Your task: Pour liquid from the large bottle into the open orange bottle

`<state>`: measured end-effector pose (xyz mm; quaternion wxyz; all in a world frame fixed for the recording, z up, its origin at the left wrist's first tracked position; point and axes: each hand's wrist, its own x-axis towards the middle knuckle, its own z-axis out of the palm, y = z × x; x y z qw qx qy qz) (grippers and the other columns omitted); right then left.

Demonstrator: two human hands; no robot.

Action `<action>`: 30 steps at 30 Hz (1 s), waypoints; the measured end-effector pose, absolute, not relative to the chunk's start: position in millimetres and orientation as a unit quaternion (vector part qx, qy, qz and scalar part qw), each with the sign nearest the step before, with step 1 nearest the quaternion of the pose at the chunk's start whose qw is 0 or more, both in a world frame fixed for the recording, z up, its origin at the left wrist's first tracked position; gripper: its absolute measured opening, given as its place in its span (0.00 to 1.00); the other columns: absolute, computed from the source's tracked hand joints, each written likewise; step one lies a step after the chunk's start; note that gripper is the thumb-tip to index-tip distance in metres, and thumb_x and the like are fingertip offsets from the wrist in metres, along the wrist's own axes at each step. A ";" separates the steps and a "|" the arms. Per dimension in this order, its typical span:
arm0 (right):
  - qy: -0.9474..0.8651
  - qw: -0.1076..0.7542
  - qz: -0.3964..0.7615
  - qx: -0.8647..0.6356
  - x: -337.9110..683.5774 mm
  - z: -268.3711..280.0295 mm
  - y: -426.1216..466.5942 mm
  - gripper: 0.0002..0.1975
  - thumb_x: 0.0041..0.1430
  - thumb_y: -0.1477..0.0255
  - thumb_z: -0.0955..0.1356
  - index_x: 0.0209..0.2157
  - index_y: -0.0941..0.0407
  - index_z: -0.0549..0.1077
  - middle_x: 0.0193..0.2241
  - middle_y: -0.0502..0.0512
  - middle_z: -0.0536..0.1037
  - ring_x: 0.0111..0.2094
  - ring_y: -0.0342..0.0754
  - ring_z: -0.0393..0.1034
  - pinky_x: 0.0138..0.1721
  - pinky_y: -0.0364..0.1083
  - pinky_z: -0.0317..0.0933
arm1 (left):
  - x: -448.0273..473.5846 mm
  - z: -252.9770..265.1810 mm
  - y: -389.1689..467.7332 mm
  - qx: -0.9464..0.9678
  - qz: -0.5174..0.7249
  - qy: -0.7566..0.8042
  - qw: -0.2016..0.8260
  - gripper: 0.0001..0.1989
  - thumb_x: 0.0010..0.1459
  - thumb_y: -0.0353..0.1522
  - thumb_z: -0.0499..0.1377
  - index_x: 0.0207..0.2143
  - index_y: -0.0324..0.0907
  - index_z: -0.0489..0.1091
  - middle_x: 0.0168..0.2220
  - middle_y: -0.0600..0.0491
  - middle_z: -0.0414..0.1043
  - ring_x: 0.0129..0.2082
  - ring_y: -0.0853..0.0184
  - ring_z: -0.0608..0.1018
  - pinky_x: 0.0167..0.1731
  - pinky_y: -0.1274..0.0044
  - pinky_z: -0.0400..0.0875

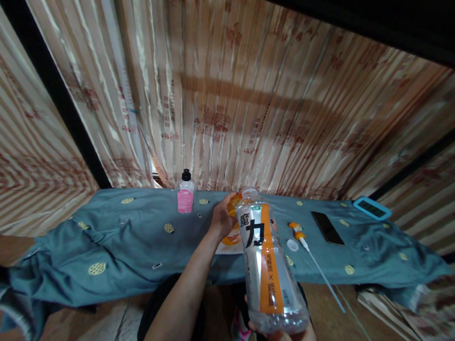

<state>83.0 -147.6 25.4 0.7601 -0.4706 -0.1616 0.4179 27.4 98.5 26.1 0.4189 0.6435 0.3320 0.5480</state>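
My right hand (288,340) is closed around the base of a clear plastic drink bottle (271,271), which stands tilted close to the camera. It has a silver and orange label with dark characters, and no cap shows on its mouth. Beside the bottle's neck, my left hand (222,218) is closed on an orange-yellow object (234,202); the bottle hides part of it, so its kind is unclear. Below that hand lies a white sheet with an orange print (228,243), partly covered by the bottle. A round translucent disc (292,245) rests right of the bottle.
A teal patterned cloth (131,239) covers the table. On it stand a pink-labelled bottle with a black cap (185,197), a small orange item (297,230) with a white stick-like part, a dark phone (327,228) and a blue-framed device (371,208). Striped curtains hang behind.
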 end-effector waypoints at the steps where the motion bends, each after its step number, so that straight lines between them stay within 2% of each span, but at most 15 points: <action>1: -0.156 0.763 0.416 -0.470 82.9 25.0 -147.5 0.52 0.25 0.60 0.80 0.55 0.55 0.60 0.29 0.52 0.83 0.23 0.51 0.76 0.21 0.46 0.69 | 27.1 26.4 98.3 0.651 0.546 0.333 0.410 0.25 0.45 0.25 0.62 0.48 0.39 0.68 0.48 0.46 0.75 0.47 0.61 0.76 0.52 0.68 0.68; 5: -0.155 0.762 0.422 -0.466 82.9 26.4 -147.2 0.52 0.25 0.61 0.80 0.54 0.56 0.60 0.29 0.52 0.83 0.21 0.53 0.76 0.19 0.46 0.69 | 26.1 29.7 96.5 0.653 0.543 0.336 0.409 0.24 0.45 0.25 0.62 0.48 0.39 0.68 0.46 0.47 0.76 0.45 0.62 0.77 0.50 0.71 0.70; 10: -0.171 0.750 0.434 -0.468 85.7 25.2 -148.4 0.52 0.27 0.61 0.80 0.55 0.56 0.58 0.29 0.54 0.83 0.25 0.54 0.77 0.20 0.46 0.69 | 27.1 28.6 97.0 0.644 0.543 0.327 0.429 0.24 0.46 0.25 0.61 0.48 0.40 0.68 0.47 0.46 0.75 0.45 0.61 0.77 0.49 0.70 0.70; 13: -0.167 0.751 0.432 -0.471 87.2 22.5 -149.2 0.50 0.26 0.61 0.80 0.54 0.55 0.60 0.31 0.54 0.83 0.26 0.54 0.77 0.22 0.46 0.69 | 27.9 26.3 98.1 0.635 0.545 0.324 0.442 0.23 0.47 0.25 0.60 0.48 0.40 0.68 0.47 0.46 0.75 0.45 0.61 0.77 0.50 0.70 0.70; 17: -0.188 0.739 0.441 -0.472 87.6 22.6 -149.2 0.49 0.27 0.59 0.79 0.53 0.54 0.60 0.28 0.52 0.83 0.23 0.52 0.75 0.22 0.47 0.68 | 27.7 26.6 98.0 0.638 0.548 0.319 0.437 0.22 0.48 0.25 0.61 0.48 0.39 0.68 0.47 0.45 0.75 0.46 0.61 0.77 0.50 0.70 0.70; 20: -0.184 0.743 0.432 -0.476 87.0 24.5 -148.6 0.48 0.27 0.59 0.80 0.51 0.54 0.61 0.30 0.53 0.83 0.26 0.51 0.76 0.24 0.46 0.69 | 27.0 28.5 97.1 0.645 0.542 0.327 0.428 0.22 0.48 0.25 0.61 0.48 0.39 0.68 0.47 0.45 0.75 0.45 0.61 0.77 0.50 0.70 0.70; 27: -0.185 0.744 0.433 -0.474 85.7 24.8 -148.2 0.50 0.27 0.59 0.80 0.53 0.55 0.59 0.28 0.52 0.83 0.22 0.51 0.75 0.21 0.46 0.68 | 26.8 27.9 97.8 0.650 0.548 0.327 0.413 0.23 0.46 0.25 0.62 0.48 0.39 0.69 0.46 0.46 0.75 0.44 0.62 0.77 0.50 0.68 0.70; 30: -0.175 0.750 0.419 -0.480 86.1 20.8 -148.3 0.48 0.26 0.59 0.80 0.52 0.54 0.62 0.30 0.52 0.83 0.25 0.52 0.76 0.21 0.46 0.69 | 27.9 25.3 99.5 0.653 0.547 0.322 0.413 0.23 0.47 0.26 0.62 0.48 0.40 0.69 0.46 0.46 0.75 0.44 0.62 0.77 0.50 0.69 0.70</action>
